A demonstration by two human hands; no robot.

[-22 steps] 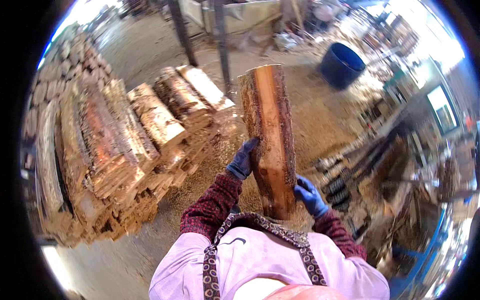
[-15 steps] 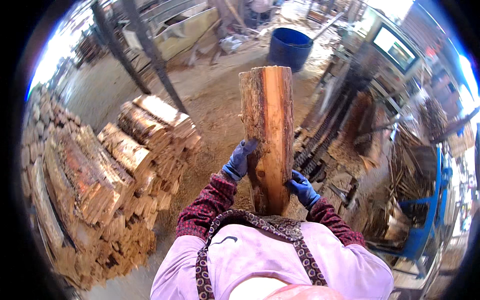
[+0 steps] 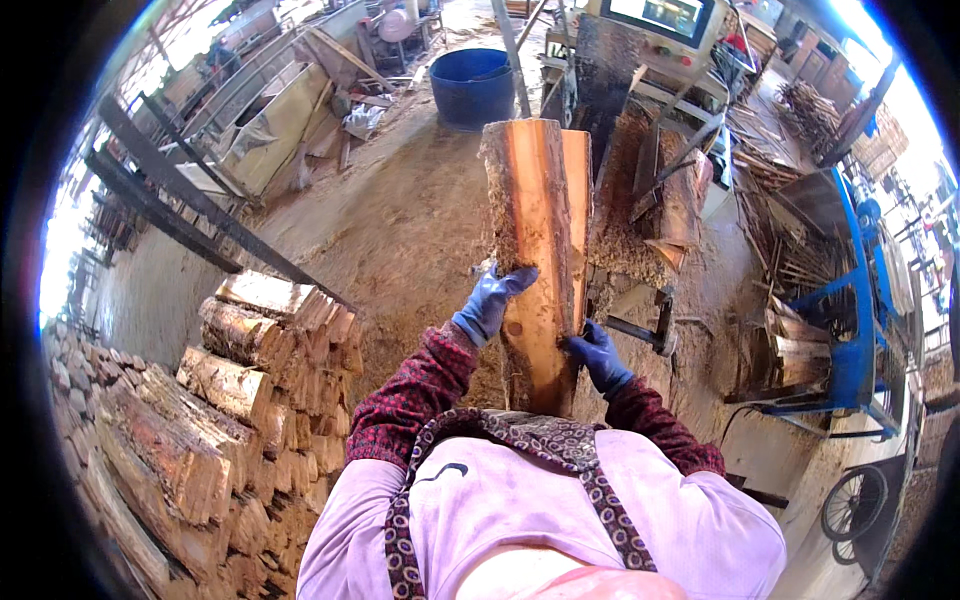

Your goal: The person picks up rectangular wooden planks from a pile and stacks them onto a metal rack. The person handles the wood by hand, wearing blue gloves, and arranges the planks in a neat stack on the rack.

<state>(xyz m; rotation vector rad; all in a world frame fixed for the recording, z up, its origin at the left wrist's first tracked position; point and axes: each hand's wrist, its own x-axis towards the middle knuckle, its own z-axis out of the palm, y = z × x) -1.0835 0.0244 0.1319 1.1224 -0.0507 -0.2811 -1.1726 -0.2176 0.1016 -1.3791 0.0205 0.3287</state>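
Upright in front of my body stands a bark-edged wood slab with a bare reddish sawn face. Behind its right edge shows a second pale wood strip; whether it is a separate piece I cannot tell. My left hand, in a blue glove, is closed on the slab's left edge, thumb side lying over the sawn face. My right hand, gloved too, grips the lower right edge, its fingertips partly hidden behind the wood. The slab's bottom end is close to my apron.
Stacked split slabs rise on my left. A blue tub stands ahead on the sawdust-strewn floor. Machinery with a screen and a log piece lie ahead right. A blue metal frame and a wheel are at right.
My view has swung to the right, so the tub and stack sit further left. The slab has turned between my hands, showing the second strip at its right.
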